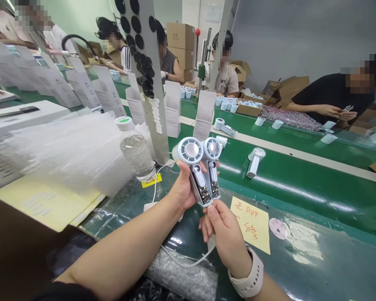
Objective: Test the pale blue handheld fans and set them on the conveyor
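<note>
Two light-blue handheld fans are gripped side by side in my left hand [185, 190], the nearer handheld fan [198, 184] partly in front of the other handheld fan [213, 167]. Their round heads point up, and the handle fronts show bare circuit boards with small lit spots. My right hand [222, 228] is closed at the bottom ends of the handles, pinching the end of a white cable [191, 265]. The plug is mostly hidden by the fingers, so I cannot tell whether it sits inside a fan. The cable loops below my hands.
A metal post [159, 125] and a water bottle [136, 148] stand ahead on the left, beside stacked translucent sleeves [65, 150]. Beyond runs a green conveyor [288, 175] carrying a fan [256, 162] and white boxes [204, 113]. A yellow note [252, 225] lies right. Co-workers sit opposite.
</note>
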Tool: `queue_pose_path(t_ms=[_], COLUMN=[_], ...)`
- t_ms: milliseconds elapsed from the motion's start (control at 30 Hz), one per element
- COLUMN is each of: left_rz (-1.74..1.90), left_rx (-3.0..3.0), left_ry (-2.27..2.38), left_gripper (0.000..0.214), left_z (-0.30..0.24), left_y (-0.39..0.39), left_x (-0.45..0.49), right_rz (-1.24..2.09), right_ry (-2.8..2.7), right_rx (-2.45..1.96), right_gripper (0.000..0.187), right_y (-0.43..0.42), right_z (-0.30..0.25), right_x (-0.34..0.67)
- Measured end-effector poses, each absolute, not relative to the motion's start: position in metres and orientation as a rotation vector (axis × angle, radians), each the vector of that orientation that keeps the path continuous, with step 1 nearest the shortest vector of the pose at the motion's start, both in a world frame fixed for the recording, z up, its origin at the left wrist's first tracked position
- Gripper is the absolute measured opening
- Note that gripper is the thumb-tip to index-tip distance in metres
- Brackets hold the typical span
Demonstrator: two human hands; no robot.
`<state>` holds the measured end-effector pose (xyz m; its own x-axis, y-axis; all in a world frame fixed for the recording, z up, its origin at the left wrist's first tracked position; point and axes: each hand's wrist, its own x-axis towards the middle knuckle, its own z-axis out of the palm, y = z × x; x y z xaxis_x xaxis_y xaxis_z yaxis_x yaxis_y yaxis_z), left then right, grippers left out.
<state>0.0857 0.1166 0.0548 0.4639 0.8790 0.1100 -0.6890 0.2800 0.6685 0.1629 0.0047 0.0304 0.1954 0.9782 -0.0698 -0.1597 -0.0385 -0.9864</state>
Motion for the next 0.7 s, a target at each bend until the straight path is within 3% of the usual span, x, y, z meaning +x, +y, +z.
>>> queue_pose_path(t_ms=[200,700], left_rz=[1.045,1.055], left_rx=[0.528,0.636], left_ry=[0.271,0.271], left_gripper=[0.066,0.066], left_z=[0.060,0.070], left_y=[0.121,0.115], left_x=[0.082,0.076], right_rz=[0.962,1.227], right_ry=[-1.087,-0.911], right_rx=[-1.241,-1.166], right_gripper=[0.041,0.045], right_y=[0.007,0.008], right_z=[0.036,0.038], right_x=[0.174,0.181])
